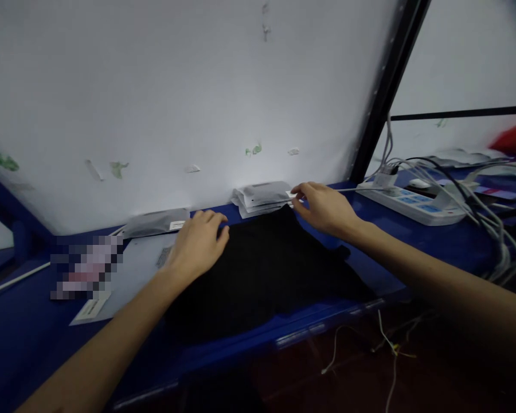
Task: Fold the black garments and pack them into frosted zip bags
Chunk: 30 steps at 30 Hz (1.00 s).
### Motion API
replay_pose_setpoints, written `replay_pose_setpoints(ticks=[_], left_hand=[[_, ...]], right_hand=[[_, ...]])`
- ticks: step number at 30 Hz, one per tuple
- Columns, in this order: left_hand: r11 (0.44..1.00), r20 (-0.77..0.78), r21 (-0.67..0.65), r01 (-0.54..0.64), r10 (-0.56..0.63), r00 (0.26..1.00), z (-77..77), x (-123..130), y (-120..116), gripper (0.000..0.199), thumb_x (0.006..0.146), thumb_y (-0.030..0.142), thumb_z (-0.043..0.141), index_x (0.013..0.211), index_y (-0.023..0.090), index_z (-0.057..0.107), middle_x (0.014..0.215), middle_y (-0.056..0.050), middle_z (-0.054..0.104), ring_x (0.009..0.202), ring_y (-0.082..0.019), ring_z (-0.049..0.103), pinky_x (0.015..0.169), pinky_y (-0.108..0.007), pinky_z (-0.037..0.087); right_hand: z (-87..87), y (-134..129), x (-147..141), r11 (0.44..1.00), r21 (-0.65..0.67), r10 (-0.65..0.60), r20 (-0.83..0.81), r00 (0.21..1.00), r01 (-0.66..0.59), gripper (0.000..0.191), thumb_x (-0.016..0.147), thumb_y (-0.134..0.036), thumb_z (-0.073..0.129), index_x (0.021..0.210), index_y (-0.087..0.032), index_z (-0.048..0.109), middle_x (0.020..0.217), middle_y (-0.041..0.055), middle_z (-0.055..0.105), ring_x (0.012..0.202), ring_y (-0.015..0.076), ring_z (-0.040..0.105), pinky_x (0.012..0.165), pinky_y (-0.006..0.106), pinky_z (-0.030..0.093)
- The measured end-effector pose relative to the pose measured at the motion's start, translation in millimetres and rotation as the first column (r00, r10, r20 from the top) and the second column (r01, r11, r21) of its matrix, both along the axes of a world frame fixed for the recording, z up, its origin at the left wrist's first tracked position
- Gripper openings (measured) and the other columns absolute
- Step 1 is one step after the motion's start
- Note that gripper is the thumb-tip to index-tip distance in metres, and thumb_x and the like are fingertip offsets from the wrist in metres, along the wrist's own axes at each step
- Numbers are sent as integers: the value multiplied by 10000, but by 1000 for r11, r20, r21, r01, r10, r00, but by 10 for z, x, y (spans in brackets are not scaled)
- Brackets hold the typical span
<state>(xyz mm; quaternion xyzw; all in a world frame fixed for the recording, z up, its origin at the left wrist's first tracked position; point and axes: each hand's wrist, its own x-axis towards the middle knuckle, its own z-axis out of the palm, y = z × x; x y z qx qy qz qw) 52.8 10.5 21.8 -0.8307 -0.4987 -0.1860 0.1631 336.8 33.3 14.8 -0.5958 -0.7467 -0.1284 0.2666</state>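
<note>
Cloth [266, 275] first: saw it spread, black and uneven, across the blue desk [26, 338], between both hands. Held the left hand [198, 241] at the cloth's far left side, released, with fingers loosely bent and thumb apart; could not tell whether touching the fabric. Held the right hand [324, 209] by the cloth's raised far corner, with fingers curled toward the thumb; could not tell whether grasping that corner. Saw a stack of bags [262, 194] just beyond the corner, against the white panel [176, 115]. Left of the cloth, noted a flat grey bag [137, 258], partly behind the left arm, with a folded bag [155, 222] beyond. Farther right, saw a power strip [413, 205] with tangled cables [501, 241].
</note>
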Motion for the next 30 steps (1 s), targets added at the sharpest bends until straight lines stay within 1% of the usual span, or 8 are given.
replay_pose_setpoints(ticks=[3, 5, 8, 10, 13, 16, 25, 30], left_hand=[[996, -120, -90, -13, 2, 993, -209, 10, 0, 329, 972, 333, 425, 1147, 154, 638, 1167, -107, 667, 1095, -292, 565, 956, -445, 430], [990, -129, -137, -34, 17, 992, -324, -19, 12, 360, 987, 343, 393, 1170, 152, 638, 1223, -107, 656, 1138, -294, 554, 991, -457, 413], [985, -83, -171, -27, 13, 996, -403, -75, 42, 390, 994, 346, 365, 1206, 153, 630, 1281, -92, 639, 1190, -288, 536, 1044, -465, 385], [982, -43, -190, -18, 10, 999, -406, -92, 59, 394, 988, 346, 369, 1218, 153, 626, 1293, -87, 632, 1191, -290, 537, 1036, -470, 400], [972, 2, -232, -29, 30, 1000, -388, -87, 69, 390, 975, 344, 386, 1220, 156, 623, 1293, -83, 627, 1164, -290, 550, 991, -473, 441], [966, 28, -256, -33, 41, 999, -382, -78, 71, 383, 967, 354, 395, 1214, 167, 620, 1296, -78, 620, 1168, -291, 542, 972, -478, 455], [964, 51, -264, -14, 29, 998, -407, -99, 76, 382, 964, 365, 409, 1217, 166, 616, 1306, -79, 615, 1190, -293, 533, 972, -472, 467], [964, 63, -265, -20, 38, 997, -416, -106, 65, 374, 963, 364, 416, 1222, 179, 614, 1327, -72, 612, 1205, -285, 540, 976, -465, 473]], right_hand=[[-225, 90, -25, 988, -134, 97, 97, 991, -83, 401, 932, -428, 444, 1176, -174, 636, 1192, 154, 646, 1115, 320, 595, 964, 479, 458], [-414, 160, 3, 974, -206, 119, 113, 986, -94, 449, 928, -475, 455, 1226, -183, 621, 1272, 158, 608, 1177, 330, 560, 994, 505, 439], [-632, 246, 66, 961, -264, 98, 63, 993, -78, 505, 950, -511, 400, 1305, -196, 572, 1335, 159, 573, 1238, 332, 524, 1025, 547, 407], [-701, 279, 97, 956, -283, 84, 32, 996, -71, 524, 956, -522, 373, 1322, -196, 558, 1348, 163, 566, 1261, 341, 507, 1038, 577, 384], [-717, 296, 117, 954, -293, 71, 9, 997, -65, 528, 948, -526, 383, 1317, -194, 564, 1353, 165, 562, 1268, 347, 503, 1049, 593, 366], [-698, 288, 117, 954, -292, 68, -14, 998, -70, 508, 942, -517, 401, 1306, -208, 574, 1348, 154, 570, 1255, 345, 514, 1050, 592, 369], [-682, 249, 104, 955, -291, 58, -28, 998, -64, 479, 940, -491, 412, 1287, -210, 585, 1348, 138, 576, 1253, 330, 524, 1057, 577, 377], [-686, 253, 126, 958, -273, 81, -38, 996, -88, 474, 934, -492, 433, 1273, -204, 599, 1318, 143, 601, 1226, 327, 544, 1056, 550, 382]])
